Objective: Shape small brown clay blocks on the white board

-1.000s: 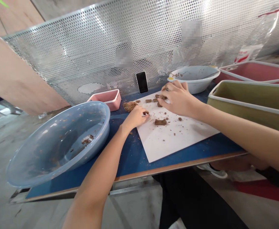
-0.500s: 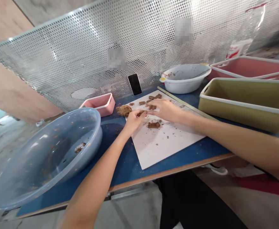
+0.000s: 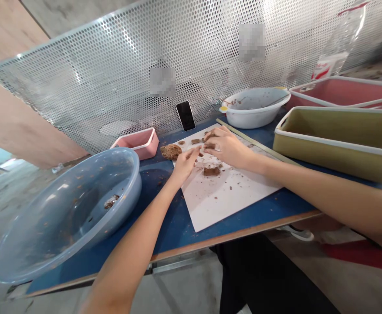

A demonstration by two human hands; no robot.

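A white board [image 3: 223,196] lies on the blue table [image 3: 174,222] with several small brown clay pieces scattered on its far half. My left hand [image 3: 184,164] rests at the board's left edge, fingers together and pointing at a small brown piece. My right hand [image 3: 226,145] lies over the pieces near the board's far corner, fingers curled on a brown piece [image 3: 209,145]. A longer brown block [image 3: 211,171] lies just in front of both hands. A bigger brown lump [image 3: 170,151] sits on the table left of the board.
A large blue basin [image 3: 63,209] overhangs the table's left end. A small pink tray [image 3: 137,141], a phone [image 3: 185,115] leaning on the perforated metal screen, a white bowl [image 3: 254,107], an olive tub [image 3: 337,137] and a pink tub [image 3: 344,92] ring the board. A thin stick [image 3: 252,140] lies behind the right hand.
My right hand came back from the board's far corner toward my left hand, and the two now nearly meet over the small pieces. The view has shifted slightly left.
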